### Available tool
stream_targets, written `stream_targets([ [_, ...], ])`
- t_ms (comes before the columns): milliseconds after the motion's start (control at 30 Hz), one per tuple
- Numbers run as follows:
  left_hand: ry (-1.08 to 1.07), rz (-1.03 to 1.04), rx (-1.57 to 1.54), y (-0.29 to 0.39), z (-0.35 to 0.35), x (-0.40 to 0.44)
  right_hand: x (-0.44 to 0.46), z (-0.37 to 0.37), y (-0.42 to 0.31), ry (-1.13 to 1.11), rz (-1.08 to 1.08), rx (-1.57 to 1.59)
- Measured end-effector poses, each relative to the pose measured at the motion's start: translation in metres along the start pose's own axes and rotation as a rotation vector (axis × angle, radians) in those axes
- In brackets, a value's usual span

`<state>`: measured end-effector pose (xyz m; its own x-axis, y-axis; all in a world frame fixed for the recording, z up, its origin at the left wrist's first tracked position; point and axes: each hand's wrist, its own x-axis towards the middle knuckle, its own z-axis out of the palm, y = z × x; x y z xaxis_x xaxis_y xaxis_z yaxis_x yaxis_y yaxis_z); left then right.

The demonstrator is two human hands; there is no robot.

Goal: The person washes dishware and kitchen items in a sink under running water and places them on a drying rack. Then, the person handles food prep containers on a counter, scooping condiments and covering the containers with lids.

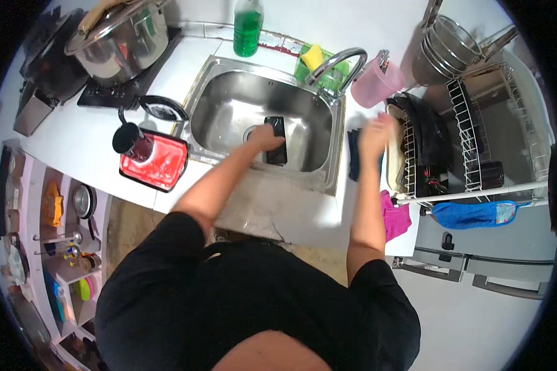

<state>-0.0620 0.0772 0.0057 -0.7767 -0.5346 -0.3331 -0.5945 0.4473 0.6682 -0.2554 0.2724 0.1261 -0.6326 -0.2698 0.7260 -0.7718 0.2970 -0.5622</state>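
In the steel sink my left hand grips the edge of a black rectangular piece, whose exact kind I cannot make out. The piece stands long side towards me on the basin floor, partly over the drain. My right hand is raised to the right of the sink, near the dish rack and above a dark cloth. Its fingers are smeared by motion, and I cannot see anything held in them.
The curved faucet stands behind the sink beside a green holder with a yellow sponge. A red tray with a dark cup lies left. Right are a pink container, a wire dish rack and a magenta cloth.
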Motion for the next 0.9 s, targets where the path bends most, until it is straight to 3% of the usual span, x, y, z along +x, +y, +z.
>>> stream_targets([
  [67, 0.094, -0.277, 0.078, 0.025, 0.029, 0.023, -0.025, 0.085, 0.011, -0.478, 0.104, -0.1],
  [100, 0.07, -0.351, 0.114, 0.027, 0.039, 0.025, -0.03, 0.115, 0.014, -0.789, 0.611, 0.064],
  [133, -0.005, -0.339, 0.283, 0.029, 0.049, 0.025, -0.035, 0.151, 0.035, -0.737, 1.159, 0.595],
  [167, -0.078, -0.551, 0.064, 0.028, 0.057, 0.028, -0.031, 0.165, 0.023, -0.592, 1.284, 0.645],
  [200, -0.1, -0.528, 0.182, 0.024, 0.071, 0.044, -0.031, 0.17, 0.017, -0.444, 1.417, 0.69],
  [233, -0.12, -0.504, 0.3, 0.019, 0.085, 0.061, -0.025, 0.172, 0.021, -0.44, 1.411, 0.685],
  [300, -0.074, -0.506, 0.217, 0.027, 0.072, 0.042, -0.04, 0.176, 0.026, -0.472, 1.286, 0.868],
  [333, -0.023, -0.543, 0.037, 0.028, 0.061, 0.032, -0.042, 0.169, 0.019, -0.553, 1.273, 0.669],
  [467, 0.044, -0.559, -0.059, 0.032, 0.043, 0.022, -0.056, 0.152, -0.042, -1.212, 0.946, 0.573],
  [533, -0.016, 0.285, -0.346, -0.02, 0.069, 0.09, -0.036, 0.132, -0.085, -1.509, 0.743, 0.615],
  [633, -0.267, -0.144, -1.004, -0.013, 0.027, 0.066, -0.027, 0.154, -0.063, -1.241, 0.669, 0.656],
  [667, -0.445, -0.418, -1.088, 0.0, -0.005, 0.045, -0.016, 0.141, -0.079, -1.389, 0.547, 0.593],
  [733, -0.647, -0.295, -1.403, -0.003, -0.035, 0.024, -0.005, 0.115, -0.117, -1.475, 0.733, 0.679],
  [800, -0.633, -0.292, -1.555, 0.002, -0.048, 0.013, -0.006, 0.129, -0.109, -1.165, 0.522, 0.477],
  [900, -0.615, -0.209, -1.561, -0.005, -0.048, 0.017, -0.005, 0.126, -0.106, -1.251, 0.698, 0.491],
])
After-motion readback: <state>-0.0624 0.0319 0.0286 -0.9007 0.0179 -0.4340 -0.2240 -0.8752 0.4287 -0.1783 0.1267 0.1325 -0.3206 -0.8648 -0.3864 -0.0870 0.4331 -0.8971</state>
